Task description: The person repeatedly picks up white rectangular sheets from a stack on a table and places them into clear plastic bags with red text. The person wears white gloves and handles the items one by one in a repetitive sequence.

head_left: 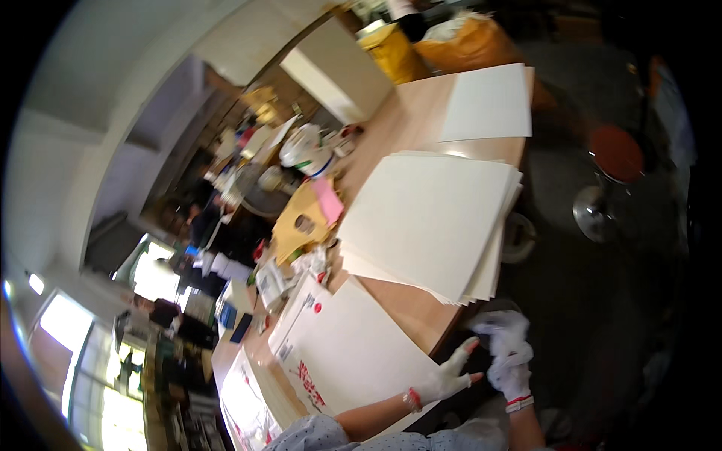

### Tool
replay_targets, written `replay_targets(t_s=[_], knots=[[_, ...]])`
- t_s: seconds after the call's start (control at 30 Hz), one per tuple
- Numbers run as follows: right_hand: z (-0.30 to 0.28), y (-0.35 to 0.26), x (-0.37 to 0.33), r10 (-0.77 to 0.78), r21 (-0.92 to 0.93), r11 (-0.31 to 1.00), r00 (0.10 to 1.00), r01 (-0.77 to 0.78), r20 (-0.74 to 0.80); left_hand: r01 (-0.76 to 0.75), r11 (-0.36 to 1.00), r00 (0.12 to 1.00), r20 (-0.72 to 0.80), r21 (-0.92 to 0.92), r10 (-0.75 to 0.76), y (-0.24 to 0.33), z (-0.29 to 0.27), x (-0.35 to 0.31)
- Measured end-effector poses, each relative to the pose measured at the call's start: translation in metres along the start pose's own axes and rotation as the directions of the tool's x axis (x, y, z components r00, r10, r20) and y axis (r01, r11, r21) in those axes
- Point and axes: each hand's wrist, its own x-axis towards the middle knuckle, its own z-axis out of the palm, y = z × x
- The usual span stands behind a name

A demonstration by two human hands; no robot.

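Note:
My left hand wears a white glove with bare fingertips. Its thumb and fingers are spread, and nothing is between them. Beside it my right hand, also white-gloved, is closed on a crumpled white cloth, held beyond the table's near edge. Under my left forearm lies a large white sheet with a red printed design and a small red round mark. Farther along, a stack of large white sheets rests unevenly on the wooden table. Motion blurs the cloth.
Another pale sheet lies at the table's far end. A white bucket, yellow paper and clutter line the left side. A red-topped stool stands right. An orange sack sits beyond; several people are in the left background.

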Motion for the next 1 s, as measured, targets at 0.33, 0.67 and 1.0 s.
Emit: replay_targets(t_s=[0.33,0.67,1.0], knots=[[0.195,0.217,0.121,0.458,-0.625,0.78,0.712,-0.035,0.532,0.092,0.978,0.471,-0.857,-0.187,-0.208,-0.069,-0.061,-0.155],[0.223,0.281,0.146,0.556,-0.704,0.699,0.715,-0.125,0.424,0.387,0.833,0.055,-0.892,-0.394,-0.448,-0.081,-0.044,-0.199],[0.231,0.302,0.16,0.565,-0.69,0.706,0.716,-0.162,0.41,0.647,0.734,0.092,-0.934,-0.208,-0.346,-0.065,-0.034,-0.206]])
